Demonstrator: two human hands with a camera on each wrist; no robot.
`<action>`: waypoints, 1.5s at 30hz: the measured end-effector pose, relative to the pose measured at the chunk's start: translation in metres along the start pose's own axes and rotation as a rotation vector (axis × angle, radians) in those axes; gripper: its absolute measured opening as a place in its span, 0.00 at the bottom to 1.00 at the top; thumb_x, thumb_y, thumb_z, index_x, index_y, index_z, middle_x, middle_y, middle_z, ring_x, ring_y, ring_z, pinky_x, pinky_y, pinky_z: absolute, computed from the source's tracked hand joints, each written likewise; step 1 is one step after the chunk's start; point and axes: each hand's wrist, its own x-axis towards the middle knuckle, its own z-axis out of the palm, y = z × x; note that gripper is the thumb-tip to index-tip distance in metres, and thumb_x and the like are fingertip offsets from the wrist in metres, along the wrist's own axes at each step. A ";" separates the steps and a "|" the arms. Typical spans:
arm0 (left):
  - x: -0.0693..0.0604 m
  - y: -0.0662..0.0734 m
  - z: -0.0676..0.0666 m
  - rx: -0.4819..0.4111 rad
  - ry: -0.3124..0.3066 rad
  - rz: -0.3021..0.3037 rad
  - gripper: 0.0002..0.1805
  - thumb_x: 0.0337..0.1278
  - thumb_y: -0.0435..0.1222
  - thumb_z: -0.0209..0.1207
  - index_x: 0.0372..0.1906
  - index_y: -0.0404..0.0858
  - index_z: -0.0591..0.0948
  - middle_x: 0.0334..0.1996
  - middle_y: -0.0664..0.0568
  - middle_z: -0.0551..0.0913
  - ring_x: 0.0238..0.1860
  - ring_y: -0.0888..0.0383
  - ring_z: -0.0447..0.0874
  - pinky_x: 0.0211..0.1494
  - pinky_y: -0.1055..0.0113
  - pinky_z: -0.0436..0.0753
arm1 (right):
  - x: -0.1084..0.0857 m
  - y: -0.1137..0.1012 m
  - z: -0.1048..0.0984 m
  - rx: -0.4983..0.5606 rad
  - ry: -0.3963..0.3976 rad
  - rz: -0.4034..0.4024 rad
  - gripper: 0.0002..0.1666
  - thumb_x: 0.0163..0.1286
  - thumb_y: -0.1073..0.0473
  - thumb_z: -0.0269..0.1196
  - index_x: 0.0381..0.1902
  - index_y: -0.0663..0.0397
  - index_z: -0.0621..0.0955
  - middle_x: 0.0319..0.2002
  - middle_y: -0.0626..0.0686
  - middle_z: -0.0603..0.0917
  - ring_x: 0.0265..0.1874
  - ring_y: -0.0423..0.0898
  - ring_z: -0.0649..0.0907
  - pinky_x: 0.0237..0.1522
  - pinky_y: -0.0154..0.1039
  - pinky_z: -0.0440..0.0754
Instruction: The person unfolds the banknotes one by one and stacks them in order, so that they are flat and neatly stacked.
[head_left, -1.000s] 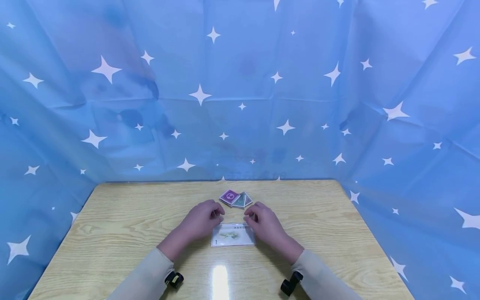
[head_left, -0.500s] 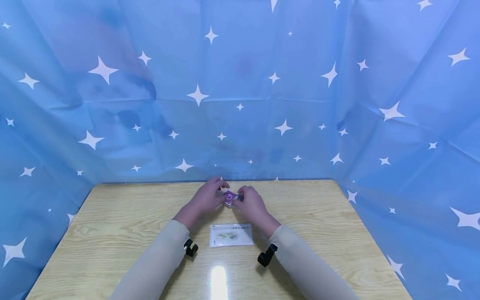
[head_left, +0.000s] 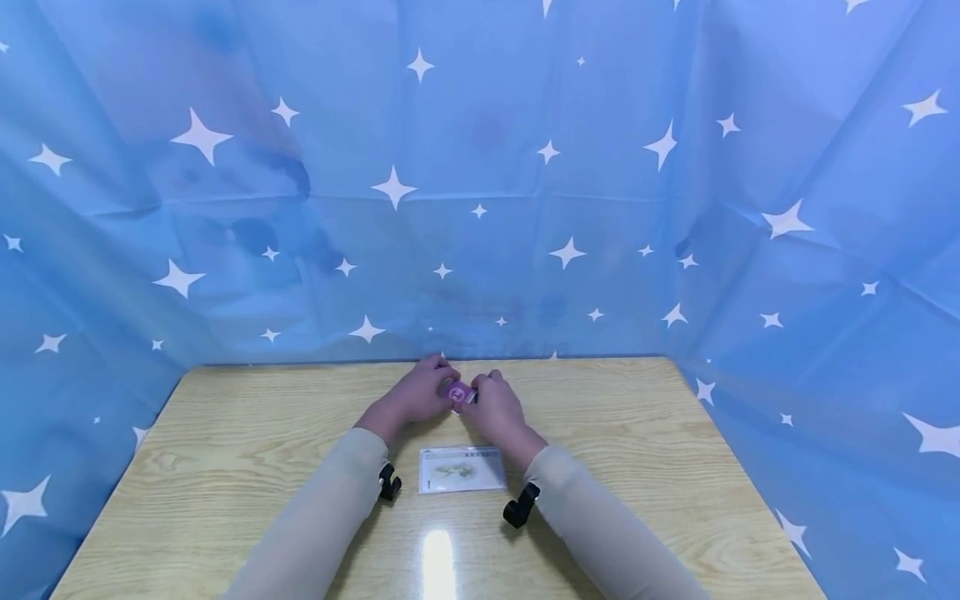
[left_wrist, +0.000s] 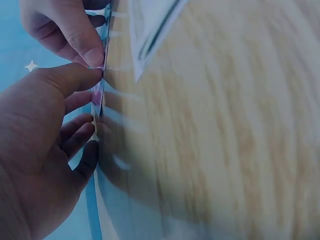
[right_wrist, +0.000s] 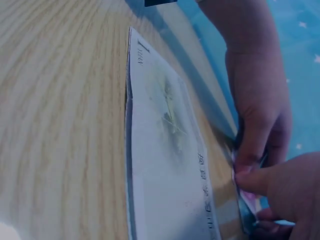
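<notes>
Near the table's far edge, both hands hold a small bundle of cards with a purple one on top. My left hand pinches its left side between thumb and fingers; my right hand grips its right side. In the left wrist view the thumb of the left hand lies against the cards, close to the other hand's thumb. The right wrist view has the purple and green cards partly hidden behind the right hand.
A pale banknote-like sheet marked 1 lies flat on the wooden table, nearer the person than the cards. Behind the table hangs a blue curtain with white stars. Each wrist wears a black device.
Both hands have moved away from beside the pale sheet to the cards at the back. The fanned cards are now drawn closer together and held by both hands.
</notes>
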 end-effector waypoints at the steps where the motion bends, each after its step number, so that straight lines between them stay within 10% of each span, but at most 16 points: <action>1: 0.001 -0.001 0.001 0.002 0.001 -0.004 0.28 0.71 0.41 0.72 0.72 0.40 0.83 0.79 0.38 0.70 0.81 0.37 0.66 0.83 0.40 0.67 | 0.000 0.000 0.000 0.002 0.004 -0.001 0.28 0.69 0.47 0.81 0.56 0.60 0.87 0.46 0.56 0.80 0.38 0.48 0.82 0.44 0.46 0.88; 15: 0.004 -0.007 0.006 -0.119 0.064 -0.028 0.26 0.64 0.38 0.77 0.65 0.42 0.84 0.79 0.38 0.71 0.81 0.36 0.66 0.82 0.38 0.67 | -0.002 0.007 0.007 0.107 0.059 -0.035 0.27 0.68 0.49 0.82 0.55 0.58 0.86 0.47 0.55 0.79 0.38 0.47 0.80 0.42 0.45 0.85; 22: 0.002 -0.006 0.005 -0.221 0.127 -0.031 0.12 0.70 0.28 0.70 0.53 0.40 0.86 0.45 0.50 0.84 0.47 0.52 0.83 0.59 0.51 0.85 | -0.001 0.008 0.008 0.182 0.090 -0.053 0.19 0.66 0.62 0.81 0.48 0.56 0.84 0.42 0.53 0.83 0.38 0.47 0.81 0.44 0.47 0.85; 27: 0.000 -0.002 0.001 -0.293 0.137 -0.062 0.09 0.71 0.27 0.68 0.49 0.41 0.87 0.41 0.53 0.85 0.44 0.55 0.83 0.55 0.54 0.87 | -0.002 0.008 0.006 0.228 0.095 -0.063 0.14 0.68 0.67 0.78 0.47 0.53 0.84 0.39 0.51 0.85 0.37 0.46 0.83 0.41 0.44 0.86; 45: -0.017 0.005 -0.013 -0.545 0.217 -0.037 0.07 0.78 0.30 0.64 0.51 0.43 0.88 0.42 0.51 0.86 0.44 0.53 0.82 0.46 0.58 0.83 | -0.017 0.006 -0.004 0.720 0.113 -0.048 0.15 0.71 0.71 0.73 0.53 0.60 0.83 0.40 0.55 0.88 0.39 0.45 0.85 0.42 0.36 0.86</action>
